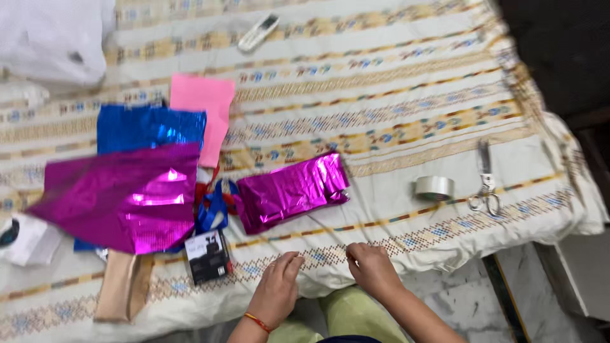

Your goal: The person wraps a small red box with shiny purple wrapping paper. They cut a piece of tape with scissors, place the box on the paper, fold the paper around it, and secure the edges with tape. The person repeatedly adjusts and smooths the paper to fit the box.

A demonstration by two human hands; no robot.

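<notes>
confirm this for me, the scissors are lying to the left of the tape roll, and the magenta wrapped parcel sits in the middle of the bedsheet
Not quite. In the head view the scissors lie to the right of the tape roll, not the left. The magenta wrapped parcel does sit mid-bedsheet.

Bright, even indoor light falls from above; shadows are faint and soft; white glare flares on the magenta foil sheet (121, 200) and the wrapped magenta parcel (292, 190); motion blur smears the whole frame; the top right corner sinks into darkness.
</notes>
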